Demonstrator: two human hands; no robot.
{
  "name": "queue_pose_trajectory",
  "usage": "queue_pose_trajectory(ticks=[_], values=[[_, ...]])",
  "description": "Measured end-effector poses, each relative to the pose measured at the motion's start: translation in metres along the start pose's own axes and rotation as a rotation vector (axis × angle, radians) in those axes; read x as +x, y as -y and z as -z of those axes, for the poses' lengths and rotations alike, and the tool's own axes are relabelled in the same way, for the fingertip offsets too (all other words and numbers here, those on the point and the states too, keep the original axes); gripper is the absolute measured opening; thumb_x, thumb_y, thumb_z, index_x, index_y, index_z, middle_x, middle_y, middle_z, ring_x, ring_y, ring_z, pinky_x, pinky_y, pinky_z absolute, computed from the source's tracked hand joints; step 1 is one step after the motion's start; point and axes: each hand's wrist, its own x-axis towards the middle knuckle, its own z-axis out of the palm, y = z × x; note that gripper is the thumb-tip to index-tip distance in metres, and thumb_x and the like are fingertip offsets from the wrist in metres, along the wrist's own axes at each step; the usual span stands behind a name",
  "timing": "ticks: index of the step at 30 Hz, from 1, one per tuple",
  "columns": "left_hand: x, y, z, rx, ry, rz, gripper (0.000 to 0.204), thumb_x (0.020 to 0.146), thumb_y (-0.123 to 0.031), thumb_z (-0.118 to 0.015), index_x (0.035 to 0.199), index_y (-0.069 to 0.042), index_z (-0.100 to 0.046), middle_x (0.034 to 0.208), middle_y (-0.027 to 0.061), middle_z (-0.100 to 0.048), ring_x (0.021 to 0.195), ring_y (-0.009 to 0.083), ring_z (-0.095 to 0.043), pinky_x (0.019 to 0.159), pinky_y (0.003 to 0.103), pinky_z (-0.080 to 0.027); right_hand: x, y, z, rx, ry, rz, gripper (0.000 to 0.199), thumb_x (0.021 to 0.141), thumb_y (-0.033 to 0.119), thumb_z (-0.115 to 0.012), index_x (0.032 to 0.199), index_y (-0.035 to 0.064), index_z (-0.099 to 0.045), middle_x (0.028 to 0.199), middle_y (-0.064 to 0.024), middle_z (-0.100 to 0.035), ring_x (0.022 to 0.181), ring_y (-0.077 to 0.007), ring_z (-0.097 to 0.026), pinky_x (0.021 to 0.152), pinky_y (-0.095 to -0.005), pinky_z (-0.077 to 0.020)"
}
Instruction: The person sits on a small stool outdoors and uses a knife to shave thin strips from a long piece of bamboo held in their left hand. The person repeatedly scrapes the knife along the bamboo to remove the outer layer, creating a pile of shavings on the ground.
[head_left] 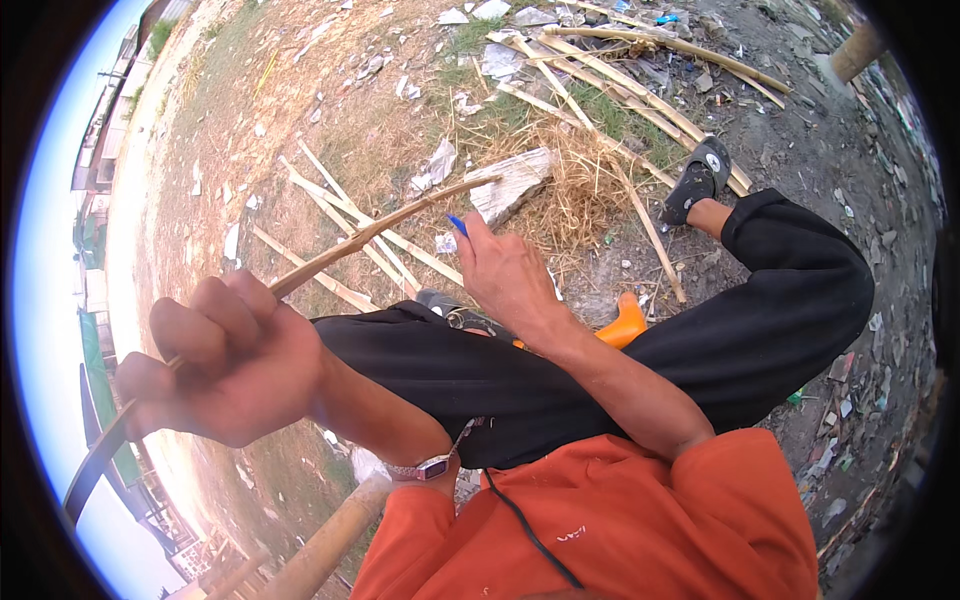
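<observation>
My left hand (225, 365) is closed around a long, thin bamboo strip (370, 235). The strip slants from the lower left, through my fist, up to its far end near a pale, weathered block (512, 185) on the ground. My right hand (505, 275) is closed on a small blue object with a pointed end (457, 225); most of it is hidden in the fingers, so its kind does not show. That blue end is just below the strip, apart from it. Between my legs lies an orange, rounded object (624, 320), partly hidden by my right forearm.
Several split bamboo strips (350, 215) lie on the ground at left. More strips and poles (640, 95) are piled at the far right, beside dry straw shavings (580, 190). A thick pole (330, 540) stands at lower left. Scraps litter the ground.
</observation>
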Motion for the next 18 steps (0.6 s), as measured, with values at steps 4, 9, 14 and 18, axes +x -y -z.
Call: queue_pose_trajectory(ticks=[4, 9, 14, 18], values=[[0.003, 0.002, -0.001, 0.025, -0.045, -0.026, 0.038, 0.089, -0.052, -0.04, 0.075, -0.017, -0.043, 0.054, -0.0052, -0.02, 0.044, 0.0064, -0.009, 0.041, 0.023, -0.01, 0.002, 0.024, -0.008, 0.114, -0.018, 0.057, 0.017, 0.09, 0.019, -0.045, 0.089, 0.0022, -0.044, 0.055, -0.0234, -0.055, 0.055, -0.0415, -0.058, 0.052, -0.049, -0.0473], [0.014, 0.005, 0.015, 0.17, -0.242, -0.048, 0.036, 0.093, -0.049, -0.035, 0.07, -0.021, -0.037, 0.054, -0.0046, -0.02, 0.045, 0.0079, -0.011, 0.039, 0.022, -0.011, 0.013, 0.037, -0.007, -0.067, 0.045, 0.023, 0.015, 0.088, 0.016, -0.044, 0.09, 0.001, -0.044, 0.062, -0.0241, -0.058, 0.061, -0.0414, -0.06, 0.057, -0.0501, -0.0484], [0.015, 0.0, 0.012, 0.186, -0.28, -0.065, 0.039, 0.092, -0.05, -0.038, 0.069, -0.02, -0.031, 0.052, -0.0051, -0.019, 0.043, 0.0071, -0.012, 0.039, 0.022, -0.011, 0.024, -0.023, -0.033, -0.157, 0.129, -0.125, 0.013, 0.087, 0.01, -0.042, 0.089, -0.0017, -0.044, 0.07, -0.0261, -0.06, 0.07, -0.0406, -0.062, 0.063, -0.049, -0.0497], [0.014, -0.003, 0.011, 0.162, -0.285, -0.074, 0.038, 0.092, -0.05, -0.039, 0.07, -0.019, -0.034, 0.052, -0.0053, -0.018, 0.044, 0.0073, -0.012, 0.04, 0.023, -0.011, 0.022, -0.04, -0.031, -0.178, 0.082, -0.133, 0.017, 0.089, 0.017, -0.042, 0.089, -0.0005, -0.045, 0.068, -0.0256, -0.059, 0.068, -0.0413, -0.061, 0.061, -0.0487, -0.049]])
